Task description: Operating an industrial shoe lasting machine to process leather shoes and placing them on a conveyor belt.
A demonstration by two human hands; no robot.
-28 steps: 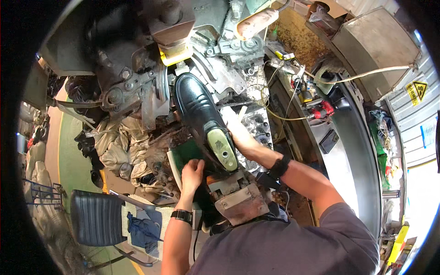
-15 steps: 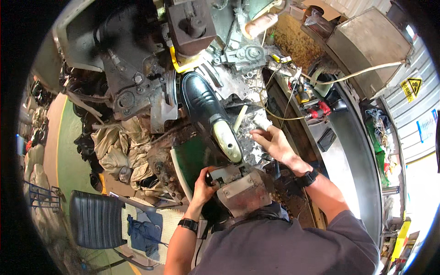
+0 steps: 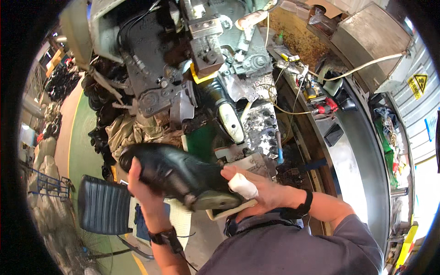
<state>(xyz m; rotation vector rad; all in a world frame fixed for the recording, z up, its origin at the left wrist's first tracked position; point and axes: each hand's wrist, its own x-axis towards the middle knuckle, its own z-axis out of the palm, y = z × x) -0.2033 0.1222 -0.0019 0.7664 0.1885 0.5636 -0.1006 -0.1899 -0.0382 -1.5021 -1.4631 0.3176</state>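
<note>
A black leather shoe, slightly blurred, is held on its side in front of me, its toe to the left. A pale greenish shoe last shows at its heel opening. My left hand is closed round the toe end. At the heel end, my right hand grips the shoe, with a white wrapping on one finger. Just beyond, a second black shoe sits in the machine under a yellow-edged block, its cream last sticking out toward me.
Grey machine arms stand left of the clamped shoe. To the right run a bench with a red tool and a dark conveyor belt. A black chair stands at the left, near beige cloth bundles.
Both hands have left the machine and now hold another black shoe nearer my body. The view has shifted; the clamped shoe now sits with its toe beneath the yellow-edged block.
</note>
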